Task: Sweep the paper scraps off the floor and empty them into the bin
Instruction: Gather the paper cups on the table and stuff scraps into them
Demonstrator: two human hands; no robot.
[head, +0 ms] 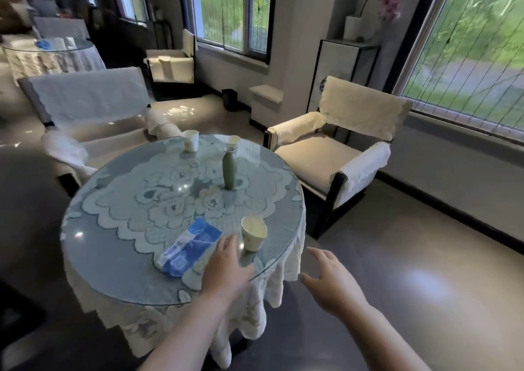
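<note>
My left hand (226, 268) is stretched out over the near edge of a round glass-topped table (119, 271), fingers straight, close to a blue and white packet (190, 246) and holding nothing. My right hand (329, 282) hangs in the air just right of the table, fingers spread and empty. A small dark bin (229, 99) stands on the floor by the far wall under the window. I see no paper scraps, broom or dustpan on the visible floor.
On the table stand a paper cup (253, 233) near my left hand, a green vase (229, 172) and two more cups (190, 141) at the far side. Armchairs (334, 155) flank the table right and left. Bare grey floor (411, 271) stretches to the right.
</note>
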